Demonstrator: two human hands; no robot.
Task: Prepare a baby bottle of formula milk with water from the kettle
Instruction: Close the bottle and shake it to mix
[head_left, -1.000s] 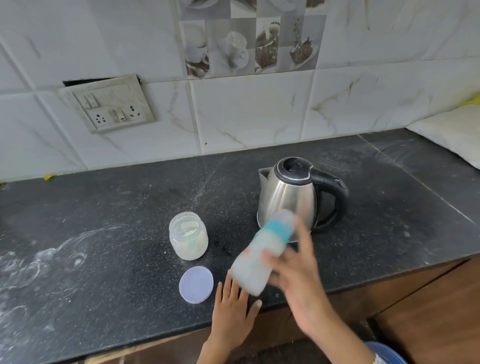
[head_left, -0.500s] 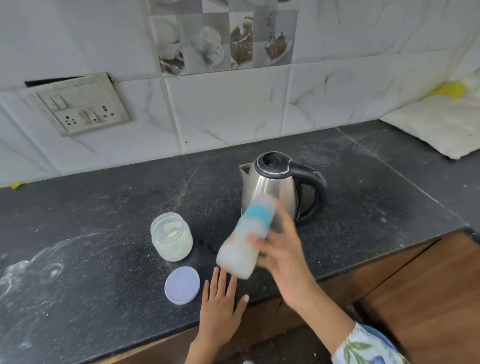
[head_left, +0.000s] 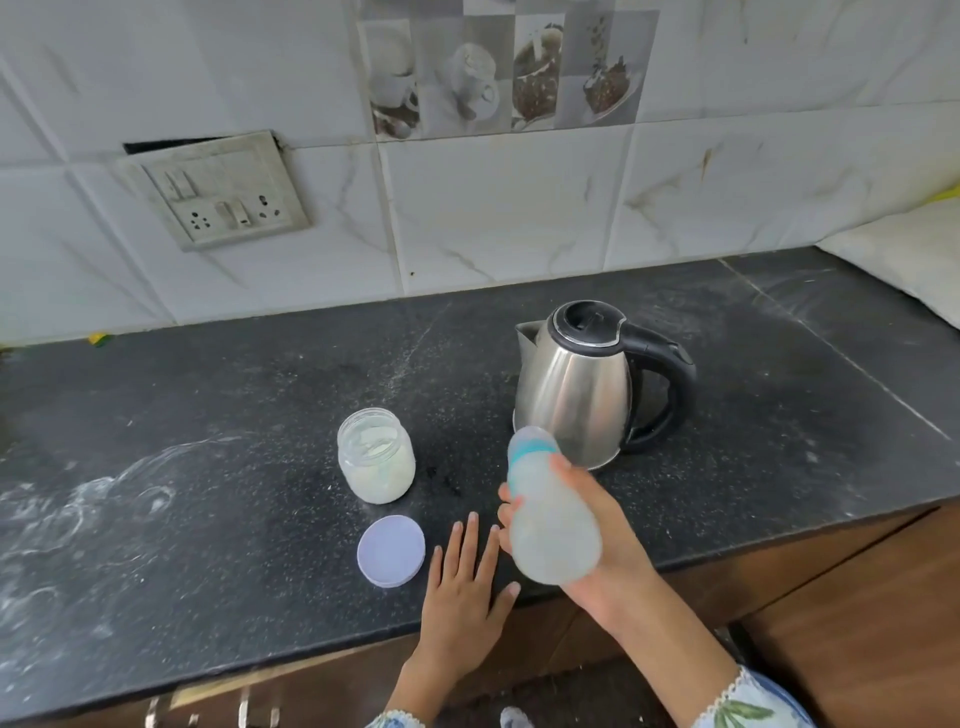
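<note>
a kitchen corner: white marble-look tiles on the wall, a switch plate (head_left: 215, 193) hanging a little loose at far left, and a dark speckled counter (head_left: 208, 395) dusted with pale smears of powder toward its left side. a white cloth or bag (head_left: 914, 260) lies at the far right.

the kettle (head_left: 576, 384) stands upright on the counter, right of centre, lid down, handle to the right. left of it, well apart, sits an open jar (head_left: 376, 457) with pale powder in its lower part. its lilac lid (head_left: 390, 551) lies flat nearer the edge, just beside the left hand.

the right hand (head_left: 597, 525) is wrapped around the bottle (head_left: 548, 514), holding it off the counter and tilted, the teal collar and cap end pointing up and away toward the kettle's base, the bottom end nearer the camera. the bottle looks cloudy white throughout and its edges are a little blurred. the left hand (head_left: 462, 582) lies flat on the counter near the edge, fingers spread, holding nothing.

judging by this, the task is late on: the bottle looks capped and milky, so water and powder seem to be in, and the tilt with the blur suggests the mixing shake. how well the powder has dissolved cannot be told. what seems left is to finish mixing, set the bottle down upright, and perhaps put the lid on the jar.
</note>
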